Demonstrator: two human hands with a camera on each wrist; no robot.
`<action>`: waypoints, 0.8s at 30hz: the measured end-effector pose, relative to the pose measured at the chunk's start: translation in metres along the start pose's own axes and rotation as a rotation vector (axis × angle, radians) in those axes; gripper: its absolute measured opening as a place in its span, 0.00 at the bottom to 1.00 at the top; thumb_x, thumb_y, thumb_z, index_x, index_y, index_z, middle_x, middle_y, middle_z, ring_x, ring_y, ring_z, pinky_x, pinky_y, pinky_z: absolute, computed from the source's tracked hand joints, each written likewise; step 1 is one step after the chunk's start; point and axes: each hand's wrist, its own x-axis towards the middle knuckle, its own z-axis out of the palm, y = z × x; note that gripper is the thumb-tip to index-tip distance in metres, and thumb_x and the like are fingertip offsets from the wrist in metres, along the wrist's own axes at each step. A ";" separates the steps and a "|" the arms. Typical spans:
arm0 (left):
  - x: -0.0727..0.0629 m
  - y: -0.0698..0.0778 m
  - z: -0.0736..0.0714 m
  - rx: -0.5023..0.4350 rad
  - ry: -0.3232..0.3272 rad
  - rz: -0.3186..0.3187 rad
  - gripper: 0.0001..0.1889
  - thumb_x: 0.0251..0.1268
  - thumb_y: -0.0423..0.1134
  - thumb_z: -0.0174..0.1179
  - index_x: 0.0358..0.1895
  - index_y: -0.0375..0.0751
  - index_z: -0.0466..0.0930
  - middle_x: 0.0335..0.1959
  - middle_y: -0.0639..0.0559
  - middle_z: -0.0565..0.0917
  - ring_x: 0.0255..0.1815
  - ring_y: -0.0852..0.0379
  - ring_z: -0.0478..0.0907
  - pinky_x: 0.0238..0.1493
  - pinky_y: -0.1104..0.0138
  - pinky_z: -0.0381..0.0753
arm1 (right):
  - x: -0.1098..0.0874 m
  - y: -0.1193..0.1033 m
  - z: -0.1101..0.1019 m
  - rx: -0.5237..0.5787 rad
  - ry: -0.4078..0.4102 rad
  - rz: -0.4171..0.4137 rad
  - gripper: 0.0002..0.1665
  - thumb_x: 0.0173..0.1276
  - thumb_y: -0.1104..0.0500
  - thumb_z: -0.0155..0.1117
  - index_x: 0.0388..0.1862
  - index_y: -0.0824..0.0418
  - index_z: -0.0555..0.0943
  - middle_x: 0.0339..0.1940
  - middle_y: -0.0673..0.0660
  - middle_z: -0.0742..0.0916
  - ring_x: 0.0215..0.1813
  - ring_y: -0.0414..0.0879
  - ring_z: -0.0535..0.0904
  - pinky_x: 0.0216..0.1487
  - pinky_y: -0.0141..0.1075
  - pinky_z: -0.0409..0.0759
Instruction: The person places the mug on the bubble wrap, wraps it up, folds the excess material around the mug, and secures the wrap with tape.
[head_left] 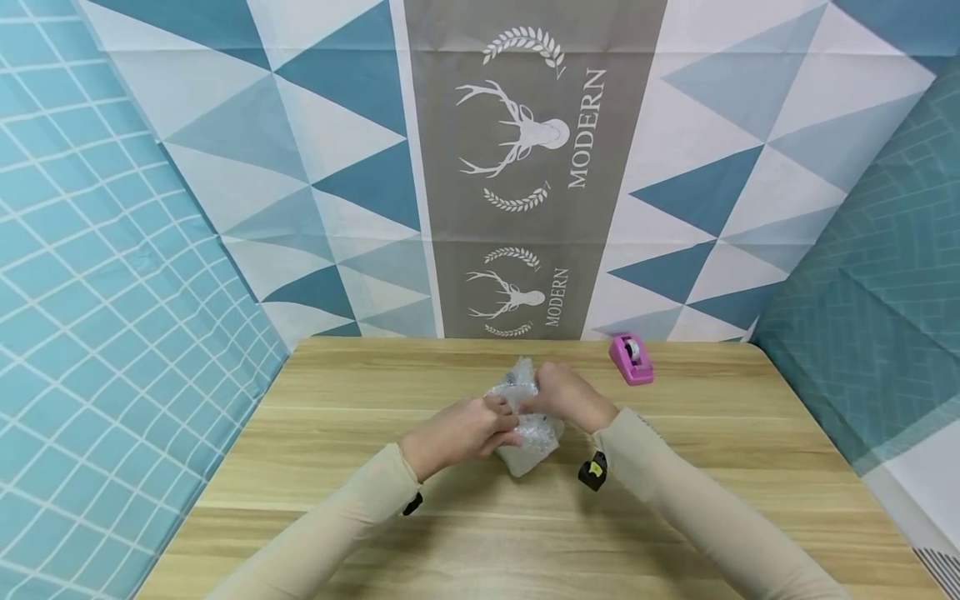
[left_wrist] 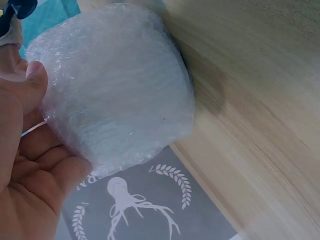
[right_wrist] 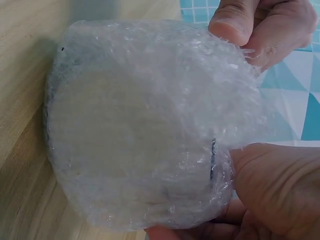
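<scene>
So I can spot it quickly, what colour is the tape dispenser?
The tape dispenser is bright pink, shown best in the head view.

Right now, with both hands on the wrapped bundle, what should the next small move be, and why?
Probably fold the loose end of the clear wrap flat with the right hand while the left hand holds the bundle: in the right wrist view that end sticks out between the hands, and the tape dispenser sits apart, untouched.

Glossy, crinkled, clear plastic wrapping (left_wrist: 117, 90)
</scene>
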 end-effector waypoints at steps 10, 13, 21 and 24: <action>0.000 0.005 0.003 0.158 -0.003 -0.022 0.16 0.74 0.53 0.61 0.30 0.48 0.79 0.27 0.57 0.80 0.28 0.63 0.77 0.29 0.67 0.83 | 0.001 -0.004 0.004 -0.053 0.008 0.006 0.12 0.64 0.58 0.75 0.35 0.64 0.81 0.30 0.57 0.83 0.29 0.48 0.79 0.25 0.33 0.81; 0.001 0.008 0.003 0.200 -0.019 -0.042 0.15 0.75 0.52 0.60 0.32 0.48 0.80 0.29 0.57 0.81 0.31 0.61 0.79 0.30 0.66 0.84 | 0.002 -0.007 0.004 -0.117 0.020 -0.012 0.11 0.64 0.60 0.75 0.36 0.65 0.82 0.29 0.57 0.83 0.29 0.48 0.79 0.26 0.34 0.81; 0.003 0.012 0.006 0.251 -0.090 -0.089 0.15 0.78 0.53 0.54 0.36 0.49 0.81 0.32 0.56 0.83 0.31 0.59 0.80 0.23 0.64 0.83 | 0.000 -0.011 0.007 -0.121 0.031 -0.013 0.11 0.65 0.63 0.73 0.42 0.69 0.82 0.29 0.57 0.83 0.28 0.48 0.80 0.26 0.34 0.82; 0.002 0.011 0.007 0.274 -0.091 -0.085 0.16 0.79 0.55 0.53 0.37 0.49 0.81 0.33 0.55 0.83 0.33 0.59 0.81 0.24 0.63 0.84 | -0.001 -0.011 0.008 -0.134 0.043 -0.029 0.10 0.65 0.64 0.73 0.40 0.69 0.83 0.28 0.57 0.83 0.28 0.48 0.80 0.25 0.34 0.82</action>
